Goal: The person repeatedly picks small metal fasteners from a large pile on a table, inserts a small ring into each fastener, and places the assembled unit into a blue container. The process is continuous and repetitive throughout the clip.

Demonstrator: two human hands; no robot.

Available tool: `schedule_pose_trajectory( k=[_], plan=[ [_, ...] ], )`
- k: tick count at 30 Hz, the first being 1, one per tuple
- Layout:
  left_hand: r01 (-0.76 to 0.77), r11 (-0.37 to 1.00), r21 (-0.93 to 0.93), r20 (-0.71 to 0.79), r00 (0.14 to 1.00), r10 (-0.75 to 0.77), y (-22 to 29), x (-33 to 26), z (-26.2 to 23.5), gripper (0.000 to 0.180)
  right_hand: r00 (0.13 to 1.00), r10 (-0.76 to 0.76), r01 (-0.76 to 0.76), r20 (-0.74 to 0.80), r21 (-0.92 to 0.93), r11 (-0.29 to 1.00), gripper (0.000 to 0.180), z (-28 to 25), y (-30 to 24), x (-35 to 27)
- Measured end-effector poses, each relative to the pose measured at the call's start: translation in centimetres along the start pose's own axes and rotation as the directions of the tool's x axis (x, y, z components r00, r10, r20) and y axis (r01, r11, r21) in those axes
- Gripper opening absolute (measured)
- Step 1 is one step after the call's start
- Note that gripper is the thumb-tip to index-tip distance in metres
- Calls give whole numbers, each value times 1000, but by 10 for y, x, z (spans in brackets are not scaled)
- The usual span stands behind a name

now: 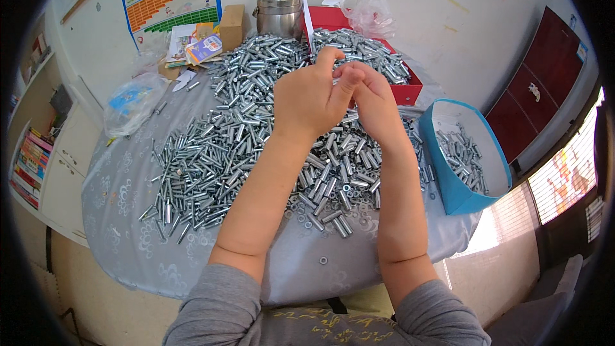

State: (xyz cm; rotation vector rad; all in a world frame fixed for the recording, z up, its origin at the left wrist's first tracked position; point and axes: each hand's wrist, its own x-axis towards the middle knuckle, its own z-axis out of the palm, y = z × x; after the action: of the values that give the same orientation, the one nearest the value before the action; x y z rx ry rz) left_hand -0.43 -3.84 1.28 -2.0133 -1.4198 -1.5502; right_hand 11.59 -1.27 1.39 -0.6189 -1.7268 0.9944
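Note:
My left hand (305, 98) and my right hand (379, 104) are raised close together over a heap of metal parts. Both have curled fingers, with the thumbs and fingertips meeting between them. Whatever they pinch is hidden or too small to make out. Below the hands lie short silvery metal sleeves (328, 187). To the left spreads a pile of longer thin metal bolts (192, 179). Small washers and nuts are scattered at the heap's near edge, and a single nut (323, 260) lies apart between my forearms.
A red box (406, 94) full of metal parts stands behind my hands. At right, a blue fabric bin (456, 182) holds more bolts. A steel pot (279, 13), a cardboard box (232, 25), booklets (204, 49) and a plastic bag (133, 104) line the table's (128, 243) far and left sides.

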Motion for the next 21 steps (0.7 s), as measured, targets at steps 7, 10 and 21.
schedule_pose_trajectory(
  k=[7,10,21],
  plan=[
    [-17,1000,-23,-85,996,15,-3,1,5,62,975,-176,152,-135,-172,973,26,9,1,0],
    [-112,994,15,-104,988,113,0,-2,6,65,974,-41,-67,-224,-455,888,46,3,-8,-3],
    [115,948,-295,-19,992,-127,2,-5,15,65,949,-269,31,-162,-804,594,45,0,-4,-5]
  ],
)
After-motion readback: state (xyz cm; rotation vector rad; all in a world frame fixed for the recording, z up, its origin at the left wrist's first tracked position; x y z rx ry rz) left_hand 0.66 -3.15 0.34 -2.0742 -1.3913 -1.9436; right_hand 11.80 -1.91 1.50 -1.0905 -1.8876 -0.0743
